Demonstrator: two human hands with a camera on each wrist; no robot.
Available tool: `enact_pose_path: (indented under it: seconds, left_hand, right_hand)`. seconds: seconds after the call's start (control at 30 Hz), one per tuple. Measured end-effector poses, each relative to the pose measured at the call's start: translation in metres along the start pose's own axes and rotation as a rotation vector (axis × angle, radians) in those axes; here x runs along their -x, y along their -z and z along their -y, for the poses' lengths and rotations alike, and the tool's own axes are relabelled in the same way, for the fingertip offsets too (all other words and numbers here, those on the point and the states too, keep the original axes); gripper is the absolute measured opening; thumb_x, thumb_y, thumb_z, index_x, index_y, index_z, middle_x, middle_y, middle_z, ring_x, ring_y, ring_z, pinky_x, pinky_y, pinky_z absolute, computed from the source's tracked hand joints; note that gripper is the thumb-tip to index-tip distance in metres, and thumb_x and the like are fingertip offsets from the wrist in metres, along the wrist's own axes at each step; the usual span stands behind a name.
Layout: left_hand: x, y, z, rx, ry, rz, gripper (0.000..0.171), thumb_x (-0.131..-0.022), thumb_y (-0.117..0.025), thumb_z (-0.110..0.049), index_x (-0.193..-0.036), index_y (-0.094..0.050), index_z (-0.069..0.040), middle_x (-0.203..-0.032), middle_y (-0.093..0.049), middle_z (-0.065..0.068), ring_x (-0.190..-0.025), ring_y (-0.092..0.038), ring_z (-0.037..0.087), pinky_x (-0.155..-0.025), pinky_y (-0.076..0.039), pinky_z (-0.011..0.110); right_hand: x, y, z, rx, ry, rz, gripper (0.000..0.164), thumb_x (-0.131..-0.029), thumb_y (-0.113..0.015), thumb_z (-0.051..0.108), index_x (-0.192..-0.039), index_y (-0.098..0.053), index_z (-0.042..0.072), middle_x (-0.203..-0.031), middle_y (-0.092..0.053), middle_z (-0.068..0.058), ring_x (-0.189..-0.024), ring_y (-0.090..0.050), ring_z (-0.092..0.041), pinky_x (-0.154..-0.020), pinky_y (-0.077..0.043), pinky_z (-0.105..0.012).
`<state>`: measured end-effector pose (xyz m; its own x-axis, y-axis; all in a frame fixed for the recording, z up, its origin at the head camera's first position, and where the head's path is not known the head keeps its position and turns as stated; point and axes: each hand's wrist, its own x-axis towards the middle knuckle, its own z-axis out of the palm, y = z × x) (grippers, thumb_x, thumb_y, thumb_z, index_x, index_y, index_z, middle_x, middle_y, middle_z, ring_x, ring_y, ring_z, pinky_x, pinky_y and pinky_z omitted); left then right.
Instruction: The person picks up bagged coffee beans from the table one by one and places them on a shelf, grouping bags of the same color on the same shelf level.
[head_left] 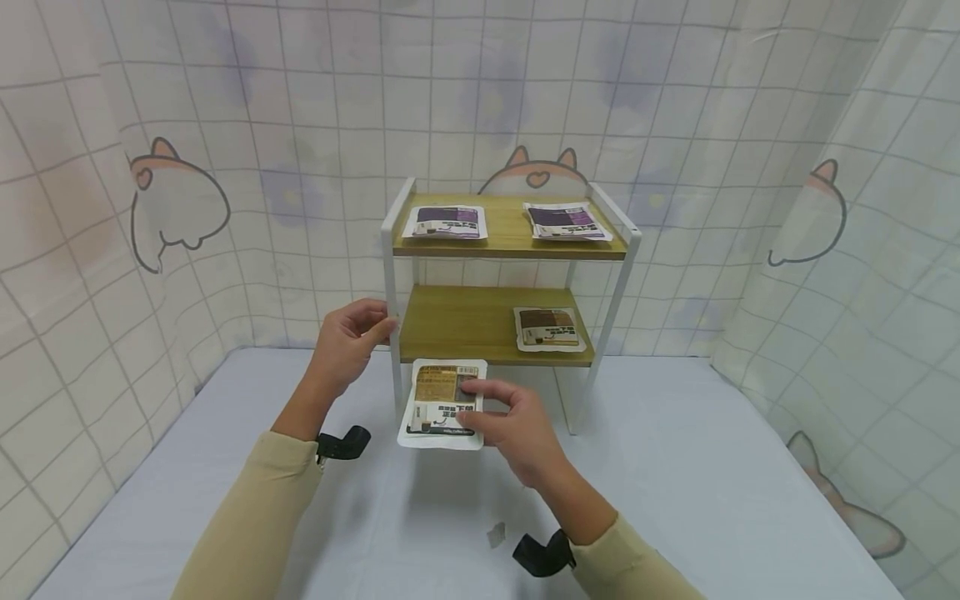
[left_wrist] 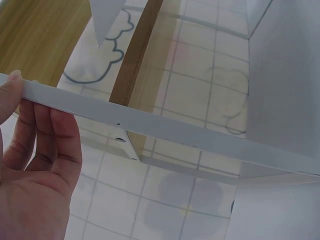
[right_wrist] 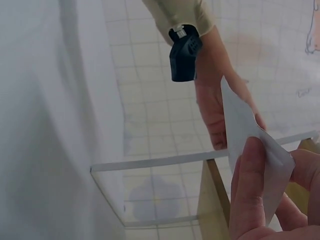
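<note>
My left hand (head_left: 341,350) grips the white left front post (left_wrist: 170,127) of a small two-tier shelf (head_left: 457,325), thumb on one side and fingers on the other in the left wrist view. My right hand (head_left: 517,429) pinches a flat white-edged packet (head_left: 431,392) with a brown and white printed label. The packet is held in front of the lower board's left part, printed face up. Its plain white back (right_wrist: 260,150) shows in the right wrist view. A similar brown-labelled packet (head_left: 551,329) lies on the lower board at the right.
On the upper board lie two purple-labelled packets, one at the left (head_left: 446,222) and one at the right (head_left: 567,222). The shelf stands on a white-covered table (head_left: 645,467). A grid-patterned curtain (head_left: 315,167) hangs behind and at both sides. Black wrist cameras sit on both wrists.
</note>
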<state>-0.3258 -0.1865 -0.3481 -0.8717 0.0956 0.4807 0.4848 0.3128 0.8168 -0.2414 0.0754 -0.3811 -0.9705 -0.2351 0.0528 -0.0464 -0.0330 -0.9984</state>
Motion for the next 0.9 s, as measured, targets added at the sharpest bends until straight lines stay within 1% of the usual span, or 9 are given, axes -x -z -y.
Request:
enact_pose_path:
  seconds: [0.3,0.5,0.7,0.9]
  left_hand:
    - [0.0,0.0,0.001,0.008,-0.004,0.002,0.033,-0.1,-0.068,-0.026,-0.124,-0.069,-0.004,-0.113,-0.073,0.017,-0.098,-0.069,0.013,-0.084,-0.058,0.019]
    - [0.0,0.0,0.001,0.006,-0.006,0.0,0.033,-0.1,-0.068,-0.027,-0.124,-0.069,-0.004,-0.112,-0.074,0.017,-0.098,-0.069,0.013,-0.084,-0.058,0.019]
    - [-0.001,0.0,0.0,0.008,-0.011,0.002,0.032,-0.1,-0.068,-0.026,-0.124,-0.069,-0.004,-0.112,-0.074,0.017,-0.098,-0.069,0.012,-0.084,-0.058,0.02]
    - [0.0,0.0,-0.001,0.01,-0.007,0.004,0.031,-0.1,-0.069,-0.025,-0.124,-0.07,-0.006,-0.114,-0.074,0.016,-0.099,-0.069,0.014,-0.084,-0.059,0.02]
  right_hand:
    - [-0.01,-0.001,0.002,-0.004,-0.006,-0.032,0.039,-0.09,-0.076,0.004,-0.128,-0.071,0.009,-0.145,-0.056,-0.014,-0.105,-0.073,-0.028,-0.086,-0.063,-0.039]
    - [-0.016,-0.001,0.003,0.021,-0.008,-0.045,0.037,-0.09,-0.076,0.007,-0.127,-0.073,0.012,-0.146,-0.054,-0.012,-0.106,-0.072,-0.028,-0.086,-0.063,-0.038]
    - [-0.022,-0.001,0.003,-0.004,-0.012,-0.052,0.038,-0.09,-0.076,0.005,-0.128,-0.072,0.01,-0.143,-0.054,-0.013,-0.105,-0.071,-0.027,-0.086,-0.063,-0.038]
    - [-0.026,-0.001,0.002,-0.014,0.004,-0.069,0.038,-0.09,-0.075,0.004,-0.128,-0.071,0.009,-0.14,-0.056,-0.014,-0.104,-0.071,-0.028,-0.085,-0.063,-0.039]
